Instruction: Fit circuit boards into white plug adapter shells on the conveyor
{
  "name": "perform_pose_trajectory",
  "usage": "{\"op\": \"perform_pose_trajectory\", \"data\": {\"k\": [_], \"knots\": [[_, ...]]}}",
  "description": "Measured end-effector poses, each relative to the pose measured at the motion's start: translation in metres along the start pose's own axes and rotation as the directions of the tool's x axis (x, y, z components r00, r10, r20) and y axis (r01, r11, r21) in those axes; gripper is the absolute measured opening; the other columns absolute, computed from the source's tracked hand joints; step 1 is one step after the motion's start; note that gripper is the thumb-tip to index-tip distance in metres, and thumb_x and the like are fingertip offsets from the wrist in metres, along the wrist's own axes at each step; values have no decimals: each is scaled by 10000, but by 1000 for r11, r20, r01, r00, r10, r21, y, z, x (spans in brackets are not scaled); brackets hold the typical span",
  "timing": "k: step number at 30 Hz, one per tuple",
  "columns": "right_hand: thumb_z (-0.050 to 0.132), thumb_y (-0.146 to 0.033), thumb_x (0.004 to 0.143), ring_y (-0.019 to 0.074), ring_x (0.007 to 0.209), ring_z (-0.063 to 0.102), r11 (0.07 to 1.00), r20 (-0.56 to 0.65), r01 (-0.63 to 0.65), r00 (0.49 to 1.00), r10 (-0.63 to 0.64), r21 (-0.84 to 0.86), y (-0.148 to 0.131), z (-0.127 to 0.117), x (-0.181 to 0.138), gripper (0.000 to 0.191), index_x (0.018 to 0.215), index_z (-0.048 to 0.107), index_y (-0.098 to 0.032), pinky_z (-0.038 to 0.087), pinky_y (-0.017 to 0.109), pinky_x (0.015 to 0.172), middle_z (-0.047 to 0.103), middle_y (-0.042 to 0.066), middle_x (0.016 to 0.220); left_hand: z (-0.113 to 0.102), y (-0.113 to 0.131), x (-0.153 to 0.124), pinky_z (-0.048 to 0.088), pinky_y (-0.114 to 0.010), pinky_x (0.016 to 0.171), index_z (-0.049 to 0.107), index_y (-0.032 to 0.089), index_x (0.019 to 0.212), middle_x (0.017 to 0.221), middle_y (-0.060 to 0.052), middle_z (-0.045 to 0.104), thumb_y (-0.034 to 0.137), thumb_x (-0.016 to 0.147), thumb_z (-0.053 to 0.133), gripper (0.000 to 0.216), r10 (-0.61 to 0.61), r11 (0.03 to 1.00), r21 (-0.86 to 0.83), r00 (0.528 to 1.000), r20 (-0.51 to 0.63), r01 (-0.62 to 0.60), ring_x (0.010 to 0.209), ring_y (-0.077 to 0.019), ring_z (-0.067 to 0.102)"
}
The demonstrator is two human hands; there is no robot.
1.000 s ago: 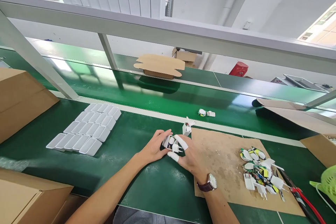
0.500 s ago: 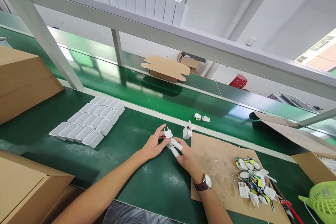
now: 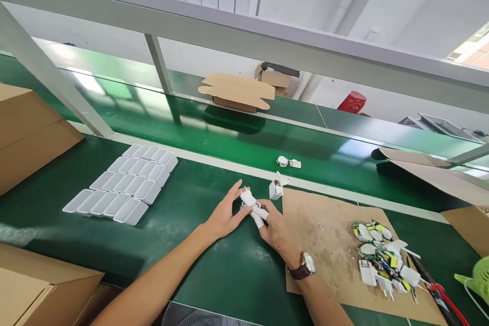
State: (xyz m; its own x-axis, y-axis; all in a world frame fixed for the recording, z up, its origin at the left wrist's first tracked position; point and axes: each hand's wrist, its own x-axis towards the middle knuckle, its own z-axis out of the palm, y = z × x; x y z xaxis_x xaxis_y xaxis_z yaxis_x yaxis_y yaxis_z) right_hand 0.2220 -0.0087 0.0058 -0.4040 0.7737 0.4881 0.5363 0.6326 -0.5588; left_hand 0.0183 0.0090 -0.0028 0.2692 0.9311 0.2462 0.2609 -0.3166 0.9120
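Note:
A white plug adapter (image 3: 248, 197) with two pins is held between my two hands over the green bench. My left hand (image 3: 225, 215) has its thumb and fingers closed on it from the left. From the right, my right hand (image 3: 281, 233) grips the lower part; white covers sit on some of its fingers, and a watch is on the wrist. The fingers partly hide the adapter. Just beyond stands an open white plug housing (image 3: 275, 190) with parts sticking out of its top.
Rows of white open casings (image 3: 126, 183) lie on the left. On a cardboard sheet (image 3: 324, 244) at right are a heap of circuit boards and plugs (image 3: 382, 254) and red-handled pliers (image 3: 445, 298). Cardboard boxes (image 3: 34, 132) flank the bench. Two small parts (image 3: 288, 162) rest on the green belt.
The adapter has turned slightly in my hands, its pins now less plain to see, and my right fingers have shifted around it. The head view has moved a little.

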Motion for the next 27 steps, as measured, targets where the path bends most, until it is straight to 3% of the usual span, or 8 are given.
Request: {"op": "perform_pose_trajectory", "data": {"k": [5, 8, 12, 14, 18, 27], "knots": [[519, -70, 950, 254, 1131, 677, 999, -78, 33, 996, -33, 1, -2, 0, -4, 530, 1429, 534, -297, 624, 417, 936, 639, 116, 1279, -1, -5, 0, 482, -512, 1137, 172, 282, 1611, 1492, -156, 571, 422, 928, 703, 877, 116, 993, 22, 993, -35, -115, 1346, -284, 597], [500, -42, 920, 266, 1101, 681, 1000, -21, -23, 1000, 23, -16, -4, -1, -5, 563, 1438, 523, -262, 630, 421, 902, 641, 135, 1283, -1, -2, 2, 531, -503, 1083, 221, 275, 1604, 1511, -174, 536, 425, 892, 756, 903, 258, 966, 41, 964, -67, -255, 1339, -305, 595], [478, -39, 917, 267, 1041, 692, 997, 57, -61, 996, 63, -51, -4, 2, -5, 542, 1420, 535, -232, 636, 424, 863, 656, 144, 1254, -1, 2, 5, 563, -443, 1048, 539, 252, 1414, 1375, -137, 618, 274, 981, 639, 445, 352, 925, 173, 934, -61, -338, 1248, -253, 645], [482, -79, 959, 267, 1067, 687, 997, 16, -57, 998, 58, -48, -5, 2, -4, 496, 1429, 518, -234, 630, 428, 890, 658, 140, 1252, -1, 3, 6, 598, -387, 973, 611, 238, 1307, 1257, -113, 662, 222, 1013, 564, 298, 352, 923, 198, 933, -81, -331, 1133, -210, 685], [482, -128, 998, 269, 1114, 671, 998, 4, -44, 999, 44, -47, -8, 2, -1, 439, 1420, 519, -241, 624, 431, 916, 655, 132, 1248, -2, 3, 6, 624, -326, 830, 612, 214, 1242, 1125, -92, 680, 239, 1011, 559, 239, 321, 939, 178, 938, -134, -296, 970, -177, 695], [475, -124, 983, 289, 1061, 658, 994, 36, -78, 996, 81, -82, -9, 4, -2, 436, 1396, 550, -244, 633, 451, 836, 654, 137, 1195, -1, 3, 7, 613, -318, 822, 612, 221, 1216, 1108, -82, 681, 244, 1006, 561, 218, 299, 950, 135, 946, -128, -282, 958, -173, 690]]}}
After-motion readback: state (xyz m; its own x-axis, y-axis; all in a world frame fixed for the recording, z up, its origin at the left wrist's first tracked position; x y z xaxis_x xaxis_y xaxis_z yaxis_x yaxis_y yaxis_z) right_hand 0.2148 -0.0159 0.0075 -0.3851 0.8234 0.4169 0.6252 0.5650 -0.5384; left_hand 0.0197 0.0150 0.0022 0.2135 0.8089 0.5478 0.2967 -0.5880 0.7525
